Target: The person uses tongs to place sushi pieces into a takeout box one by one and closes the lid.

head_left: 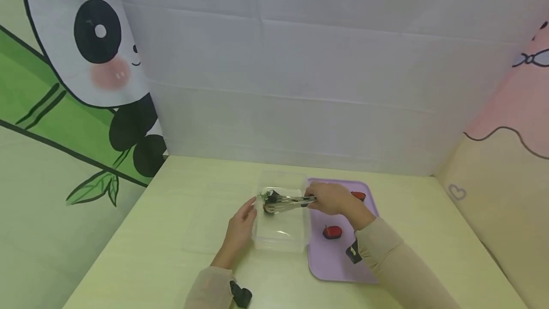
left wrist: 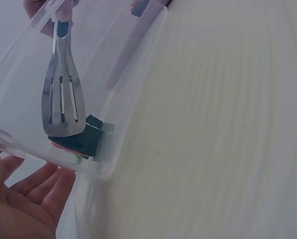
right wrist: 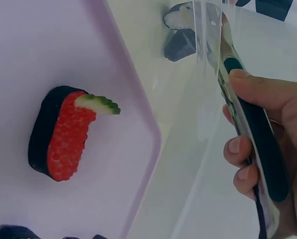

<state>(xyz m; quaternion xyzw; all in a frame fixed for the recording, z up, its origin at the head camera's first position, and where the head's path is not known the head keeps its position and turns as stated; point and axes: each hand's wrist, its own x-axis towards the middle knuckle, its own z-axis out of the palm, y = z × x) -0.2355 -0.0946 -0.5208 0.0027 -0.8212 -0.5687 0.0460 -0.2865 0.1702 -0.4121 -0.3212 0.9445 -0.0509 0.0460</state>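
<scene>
My right hand [head_left: 332,197] grips metal tongs [head_left: 291,201] with dark green handle pads. The slotted tong ends are inside a clear plastic container [head_left: 280,240], at a piece of toy sushi [left wrist: 83,139] wrapped in dark seaweed near its left wall. Whether the tongs pinch that sushi I cannot tell. My left hand [head_left: 240,230] touches the outside of the container's left wall with its fingers extended. Under my right forearm, a red roe-topped sushi [right wrist: 71,137] with a green cucumber slice lies on a purple tray [head_left: 330,268]. Another red sushi [head_left: 358,196] sits near the tray's far edge.
The tray stands right beside the container, on a pale yellow table [head_left: 150,261]. A faint clear flat sheet, perhaps a lid [head_left: 210,218], lies left of the container. A white curtain [head_left: 300,85] closes off the back, with printed panels at both sides.
</scene>
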